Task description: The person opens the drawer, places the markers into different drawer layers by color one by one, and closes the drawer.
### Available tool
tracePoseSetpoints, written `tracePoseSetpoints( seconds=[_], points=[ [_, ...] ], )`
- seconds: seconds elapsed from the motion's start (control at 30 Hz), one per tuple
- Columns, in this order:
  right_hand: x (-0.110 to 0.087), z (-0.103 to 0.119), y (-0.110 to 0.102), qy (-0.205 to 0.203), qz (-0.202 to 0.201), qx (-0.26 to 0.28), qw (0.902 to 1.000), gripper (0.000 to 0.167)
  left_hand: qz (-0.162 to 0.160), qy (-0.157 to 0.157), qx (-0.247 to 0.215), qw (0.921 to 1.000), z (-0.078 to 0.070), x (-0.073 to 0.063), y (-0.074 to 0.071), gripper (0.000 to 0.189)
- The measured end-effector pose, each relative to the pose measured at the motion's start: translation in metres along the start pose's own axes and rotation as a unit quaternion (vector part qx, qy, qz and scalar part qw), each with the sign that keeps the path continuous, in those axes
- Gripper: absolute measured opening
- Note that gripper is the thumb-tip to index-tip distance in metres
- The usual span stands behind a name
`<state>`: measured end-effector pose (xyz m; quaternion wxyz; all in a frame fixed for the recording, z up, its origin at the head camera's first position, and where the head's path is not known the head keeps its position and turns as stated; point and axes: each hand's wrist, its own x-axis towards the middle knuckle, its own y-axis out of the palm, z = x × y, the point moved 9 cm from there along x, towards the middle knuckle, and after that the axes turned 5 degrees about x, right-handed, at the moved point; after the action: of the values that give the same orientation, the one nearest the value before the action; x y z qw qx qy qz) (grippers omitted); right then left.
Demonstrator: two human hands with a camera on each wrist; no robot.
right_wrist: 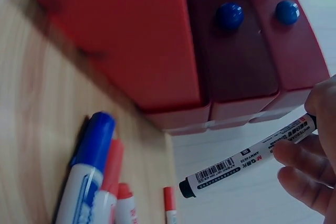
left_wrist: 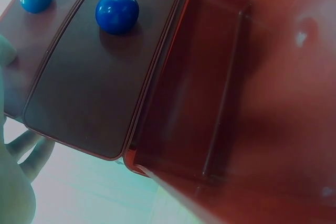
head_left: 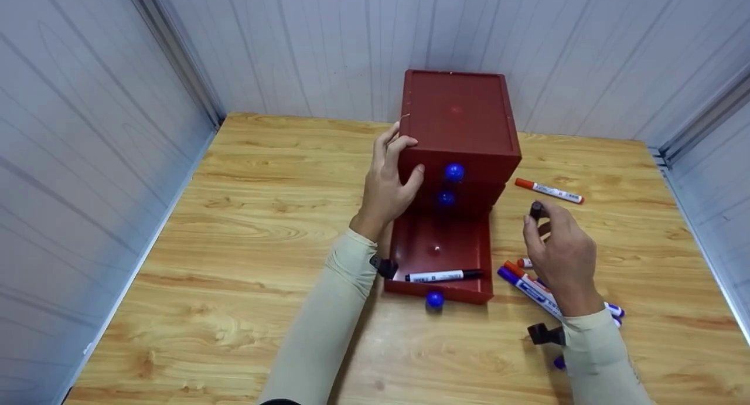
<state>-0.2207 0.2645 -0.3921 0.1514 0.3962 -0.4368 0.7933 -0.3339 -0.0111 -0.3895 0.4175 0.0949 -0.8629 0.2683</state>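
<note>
A dark red drawer cabinet (head_left: 463, 112) with blue ball knobs stands on the table, its bottom drawer (head_left: 422, 241) pulled out. My left hand (head_left: 387, 185) grips the cabinet's upper left front corner, thumb on the front face and fingers along the side and top edge. Inside the open drawer a black-capped marker (head_left: 439, 276) lies crosswise near the front. Right of the cabinet, my right hand (head_left: 565, 252) pinches a black whiteboard marker (right_wrist: 247, 158) between thumb and fingers, clear of the table. In the head view only that marker's dark end shows.
Blue and red markers (head_left: 536, 293) lie in a group under my right hand, partly hidden by it. A red-capped marker (head_left: 551, 191) lies farther back, right of the cabinet. Pale panelled walls (head_left: 328, 47) enclose the wooden table (head_left: 263, 217) at the back and sides.
</note>
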Motion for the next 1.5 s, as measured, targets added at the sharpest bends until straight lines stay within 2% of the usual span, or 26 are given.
tracePoseSetpoints(
  seconds=[0.27, 0.67, 1.0, 1.2, 1.5],
  points=[
    [0.007, 0.020, -0.004, -0.010, 0.010, 0.012, 0.9998, 0.029, -0.002, 0.000, -0.005, 1.0000, -0.001, -0.001, -0.001, 0.044],
    [0.014, 0.038, -0.002, -0.014, 0.011, 0.037, 0.9991, 0.030, 0.003, -0.005, -0.004, 1.0000, 0.001, 0.001, 0.001, 0.044],
    [0.016, 0.050, 0.007, -0.022, 0.015, 0.062, 0.9977, 0.032, 0.002, -0.008, -0.006, 0.9999, 0.001, 0.000, 0.001, 0.044],
    [0.015, 0.051, 0.011, -0.012, 0.017, 0.081, 0.9965, 0.029, 0.003, -0.007, -0.007, 0.9999, 0.000, 0.000, 0.001, 0.044],
    [0.010, 0.054, 0.033, 0.002, 0.038, 0.120, 0.9920, 0.036, 0.007, -0.009, -0.005, 0.9999, 0.003, -0.001, 0.001, 0.045]
  ],
)
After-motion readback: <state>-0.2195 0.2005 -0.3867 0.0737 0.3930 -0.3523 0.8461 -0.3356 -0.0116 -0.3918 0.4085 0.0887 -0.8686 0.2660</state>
